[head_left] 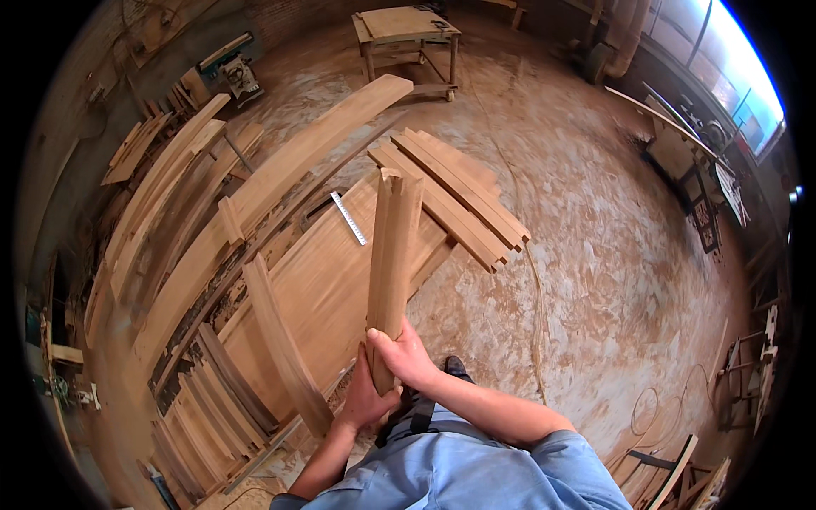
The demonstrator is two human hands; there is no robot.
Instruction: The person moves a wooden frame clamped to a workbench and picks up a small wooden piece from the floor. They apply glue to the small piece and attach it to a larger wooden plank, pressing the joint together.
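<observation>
A long grooved wooden post [394,255] stands up in front of my body, its far end tilted away from me. Both hands are closed around its near end. My right hand [410,357] wraps it from the right, thumb across the face. Lower down, my left hand [364,399] grips it from the left. Behind the post lies a broad wooden panel [306,272] with a white ruler [348,219] on it. Several grooved wooden strips [455,204] are stacked across the panel's far right end. A narrow board [285,344] lies across its near left part.
A long plank [319,136] runs along the left of the panel. Several short wooden pieces [212,416] lie at the near left. A small wooden table [408,24] stands at the back. On the right, a cord [537,331] crosses the dusty floor [603,255].
</observation>
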